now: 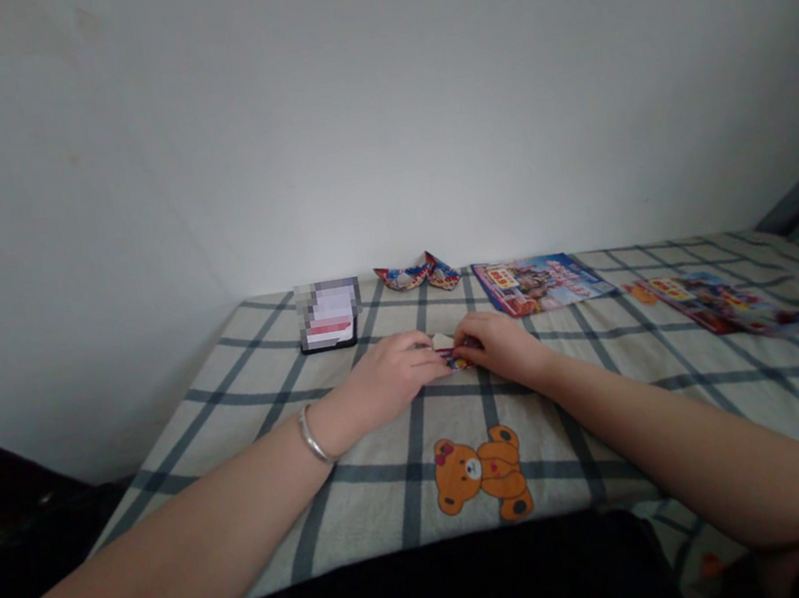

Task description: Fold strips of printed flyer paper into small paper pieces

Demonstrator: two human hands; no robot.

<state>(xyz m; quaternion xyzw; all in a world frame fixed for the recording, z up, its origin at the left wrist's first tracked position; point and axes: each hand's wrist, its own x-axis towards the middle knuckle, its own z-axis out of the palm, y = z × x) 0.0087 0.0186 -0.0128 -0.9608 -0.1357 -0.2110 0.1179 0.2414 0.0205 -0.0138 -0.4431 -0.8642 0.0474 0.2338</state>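
A small folded piece of printed paper (pixel 457 363), with a white part showing on top, lies between my two hands above the checked cloth. My left hand (pixel 400 372), with a silver bangle at the wrist, has its fingers closed on the paper's left side. From the right, my right hand (pixel 499 346) pinches the other side with thumb and fingers. Parts of the paper are hidden under the fingers of both hands.
Near the wall stand folded paper pieces (pixel 417 274). A phone (pixel 328 315) lies at the back left. Two colourful printed sheets (pixel 541 283) (pixel 729 299) are at the right. The checked tablecloth (pixel 373 515) has a printed bear near the front edge.
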